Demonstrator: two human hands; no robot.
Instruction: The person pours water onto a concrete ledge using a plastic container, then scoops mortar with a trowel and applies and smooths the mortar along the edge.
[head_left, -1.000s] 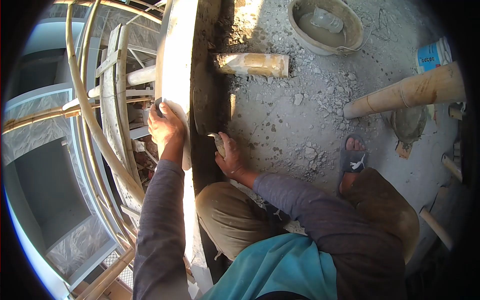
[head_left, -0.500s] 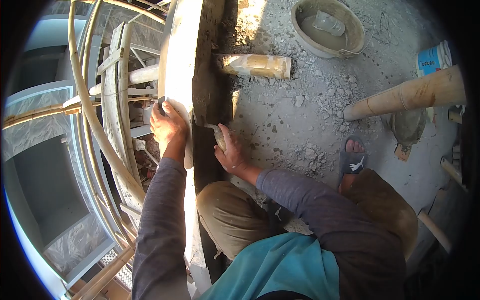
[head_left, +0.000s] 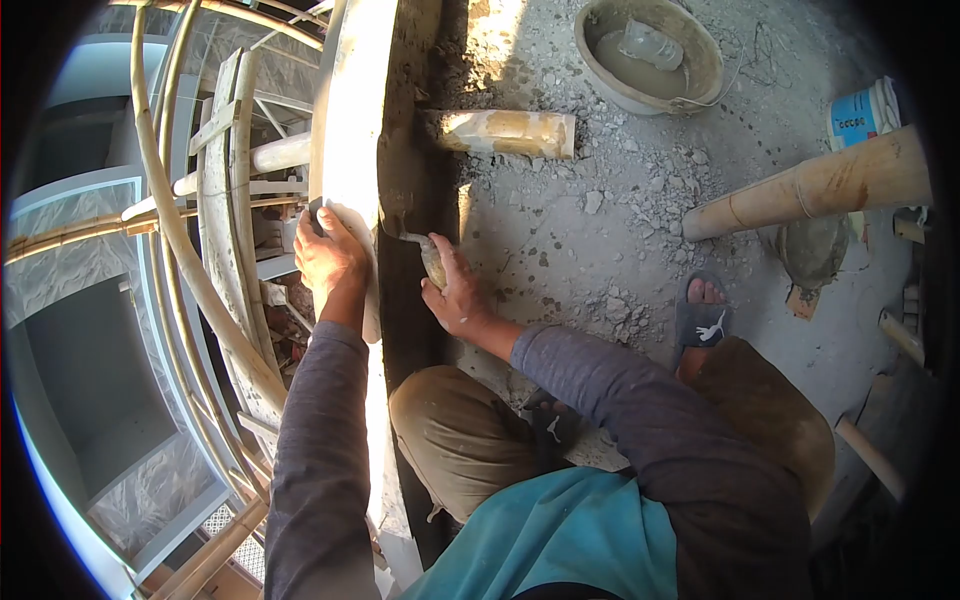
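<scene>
My left hand (head_left: 333, 268) lies over the sunlit top of a low wall (head_left: 352, 110), fingers curled at its outer side. Beneath the palm shows a pale, flat piece (head_left: 371, 305), and a dark edge sticks out by the fingertips; I cannot make out what it is. My right hand (head_left: 460, 293) is wrapped around the handle of a trowel (head_left: 433, 264). Its bent metal neck points toward the wall's shaded inner face (head_left: 400, 190). The blade is hard to distinguish against the dark, damp-looking surface.
Bamboo poles and planks (head_left: 222, 200) form scaffolding beyond the wall. A stubby pipe-like piece (head_left: 510, 134) juts across the floor. A basin (head_left: 600, 85) contains grey slurry and a plastic container. A thick bamboo post (head_left: 800, 195), a bucket (head_left: 862, 115) and rubble (head_left: 625, 310) are to the right.
My right hand and the trowel have moved slightly up along the wall's inner face. The left hand keeps its place on the wall. The whole view has shifted a little.
</scene>
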